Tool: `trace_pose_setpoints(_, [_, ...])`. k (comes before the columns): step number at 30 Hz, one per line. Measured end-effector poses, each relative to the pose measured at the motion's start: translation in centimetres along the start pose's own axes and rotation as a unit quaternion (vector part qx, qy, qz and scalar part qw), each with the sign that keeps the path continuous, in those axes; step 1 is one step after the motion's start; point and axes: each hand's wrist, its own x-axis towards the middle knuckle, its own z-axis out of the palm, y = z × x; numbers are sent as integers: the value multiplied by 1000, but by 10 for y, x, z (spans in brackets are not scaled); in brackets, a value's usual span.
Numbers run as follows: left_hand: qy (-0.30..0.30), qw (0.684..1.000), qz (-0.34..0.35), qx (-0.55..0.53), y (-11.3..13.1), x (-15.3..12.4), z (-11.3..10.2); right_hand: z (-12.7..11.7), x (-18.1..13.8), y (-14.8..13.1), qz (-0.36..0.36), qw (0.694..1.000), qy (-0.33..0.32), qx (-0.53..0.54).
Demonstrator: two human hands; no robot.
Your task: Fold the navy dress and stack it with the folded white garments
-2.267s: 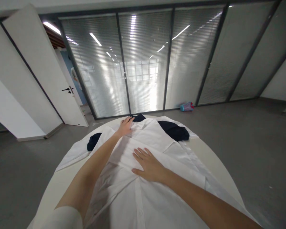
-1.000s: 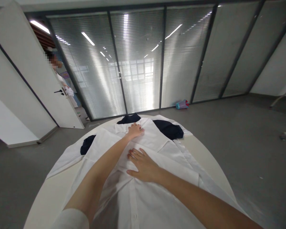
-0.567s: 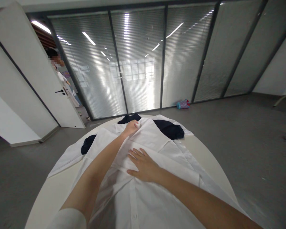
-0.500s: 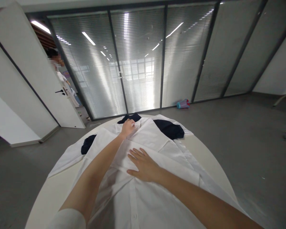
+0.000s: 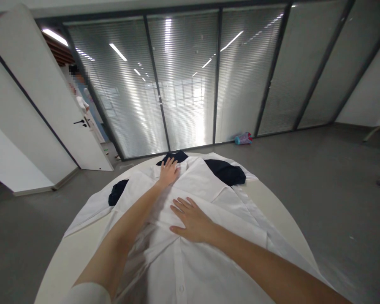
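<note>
While the right hand (image 5: 190,221) lies palm down on the white shirt (image 5: 202,270) in the head view, its fingers are fanned out, thumb apart, gripping nothing. Ahead of them, the left hand (image 5: 169,172) lies by the collar (image 5: 183,165), fingers straight and parted; whether the tips press on the cloth cannot be told. Dark cloth (image 5: 180,156) shows just beyond those tips, with a second dark piece (image 5: 227,172) to their right and a third (image 5: 118,192) to their left. The shirt spreads beneath both sets of fingers on a pale round table (image 5: 281,211), its button placket (image 5: 179,270) running from near the right thumb toward the wearer. Well beyond the left fingertips, a small basket (image 5: 243,138) is on the floor (image 5: 329,185).
</note>
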Motion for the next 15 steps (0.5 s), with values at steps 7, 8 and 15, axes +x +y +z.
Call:
trace_pose_setpoints(7, [-169, 982, -2, -86, 29, 18, 10, -1, 0, -1, 5, 1000, -1, -8])
trace_pose_setpoints(8, [-178, 979, -7, -94, 28, 20, 11, -1, 0, -2, 5, 1000, 1, -8])
trace_pose_setpoints(15, [-80, 981, -44, -169, 3, 24, 5, -2, 0, -3, -2, 1000, 6, 3])
